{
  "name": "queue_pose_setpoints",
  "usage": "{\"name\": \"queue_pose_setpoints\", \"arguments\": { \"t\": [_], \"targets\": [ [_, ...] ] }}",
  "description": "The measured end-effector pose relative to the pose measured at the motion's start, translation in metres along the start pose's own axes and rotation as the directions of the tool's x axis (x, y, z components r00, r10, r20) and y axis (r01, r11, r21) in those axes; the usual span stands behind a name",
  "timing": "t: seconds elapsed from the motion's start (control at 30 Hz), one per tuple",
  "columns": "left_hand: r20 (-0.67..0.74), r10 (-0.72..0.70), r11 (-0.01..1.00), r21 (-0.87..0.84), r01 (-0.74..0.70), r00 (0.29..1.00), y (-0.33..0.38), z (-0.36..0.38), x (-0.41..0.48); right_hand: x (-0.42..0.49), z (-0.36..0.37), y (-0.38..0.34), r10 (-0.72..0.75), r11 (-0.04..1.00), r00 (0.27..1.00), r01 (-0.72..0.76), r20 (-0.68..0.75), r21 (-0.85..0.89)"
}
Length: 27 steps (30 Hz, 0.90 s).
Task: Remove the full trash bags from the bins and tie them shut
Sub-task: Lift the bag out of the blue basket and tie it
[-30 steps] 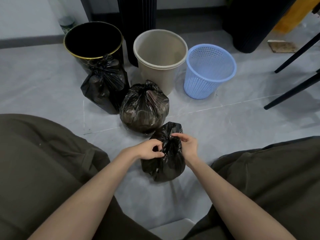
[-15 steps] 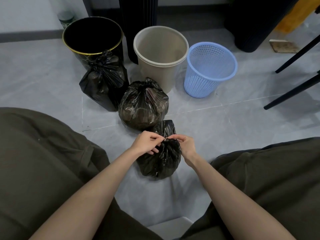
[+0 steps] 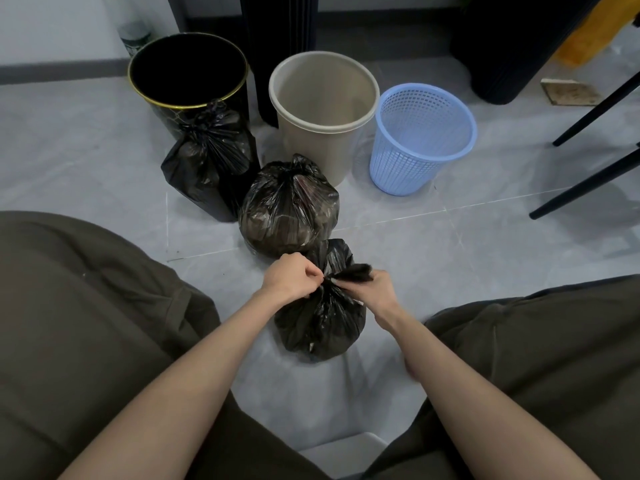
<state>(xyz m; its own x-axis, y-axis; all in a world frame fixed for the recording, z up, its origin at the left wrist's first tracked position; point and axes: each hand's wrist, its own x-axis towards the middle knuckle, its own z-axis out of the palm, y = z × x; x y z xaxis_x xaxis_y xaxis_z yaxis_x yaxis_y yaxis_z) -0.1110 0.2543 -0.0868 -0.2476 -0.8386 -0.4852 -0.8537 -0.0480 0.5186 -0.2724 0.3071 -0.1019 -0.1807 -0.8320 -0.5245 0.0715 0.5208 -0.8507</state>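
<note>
A small black trash bag (image 3: 320, 323) stands on the floor between my knees. My left hand (image 3: 289, 277) pinches its gathered neck from the left. My right hand (image 3: 375, 289) grips a twisted end of the plastic on the right. Two more black bags stand behind it, both tied at the top: a round one (image 3: 289, 206) in the middle and a taller one (image 3: 211, 161) leaning on the black bin (image 3: 188, 81). The beige bin (image 3: 322, 109) and the blue mesh bin (image 3: 420, 140) stand with no bag in them.
Grey tiled floor (image 3: 467, 244) spreads all around. Black chair legs (image 3: 588, 181) slant in from the right. A dark ribbed column (image 3: 277, 26) and a big black container (image 3: 502, 46) stand at the back wall. My trousered legs fill both lower corners.
My hands have drawn slightly apart at the neck of the small bag. An end of the plastic now sticks out to the right from my right hand.
</note>
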Motion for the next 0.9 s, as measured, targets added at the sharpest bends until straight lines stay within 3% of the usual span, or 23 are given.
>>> {"name": "queue_pose_setpoints", "arguments": {
  "t": [0.1, 0.43, 0.6, 0.67, 0.7, 0.77, 0.83, 0.9],
  "targets": [
    [-0.116, 0.032, 0.992, 0.128, -0.017, 0.993, 0.000, -0.007, 0.000, -0.002, 0.000, -0.002, 0.093, 0.992, 0.991, -0.083, -0.100, 0.098],
    [-0.186, 0.046, 0.963, 0.270, 0.006, 0.981, -0.008, -0.003, 0.000, 0.003, -0.003, 0.012, 0.302, 0.935, 0.945, -0.267, -0.128, 0.231],
    [-0.082, 0.051, 0.985, 0.170, -0.037, 0.995, -0.017, -0.002, 0.001, 0.002, -0.003, 0.006, 0.158, 0.987, 0.975, -0.154, -0.159, 0.032],
    [-0.035, 0.001, 0.999, 0.048, 0.000, 0.999, -0.022, 0.000, 0.002, 0.004, -0.001, 0.003, -0.021, 0.982, 0.987, -0.010, -0.162, -0.188],
    [-0.013, -0.012, 1.000, 0.012, 0.012, 1.000, -0.024, 0.001, 0.003, 0.005, 0.000, 0.001, -0.148, 0.925, 0.977, 0.082, -0.152, -0.371],
    [0.036, -0.012, 0.999, 0.036, 0.010, 0.999, -0.030, 0.001, 0.005, 0.006, 0.003, -0.003, -0.360, 0.680, 0.932, 0.239, -0.032, -0.693],
    [0.084, -0.002, 0.994, 0.108, -0.007, 0.996, -0.034, 0.000, 0.005, 0.002, 0.007, -0.010, -0.434, 0.456, 0.893, 0.329, 0.116, -0.827],
    [0.097, -0.025, 0.992, 0.128, 0.013, 0.995, -0.039, 0.000, 0.004, -0.001, 0.013, -0.015, -0.468, 0.324, 0.858, 0.392, 0.214, -0.861]
  ]
}}
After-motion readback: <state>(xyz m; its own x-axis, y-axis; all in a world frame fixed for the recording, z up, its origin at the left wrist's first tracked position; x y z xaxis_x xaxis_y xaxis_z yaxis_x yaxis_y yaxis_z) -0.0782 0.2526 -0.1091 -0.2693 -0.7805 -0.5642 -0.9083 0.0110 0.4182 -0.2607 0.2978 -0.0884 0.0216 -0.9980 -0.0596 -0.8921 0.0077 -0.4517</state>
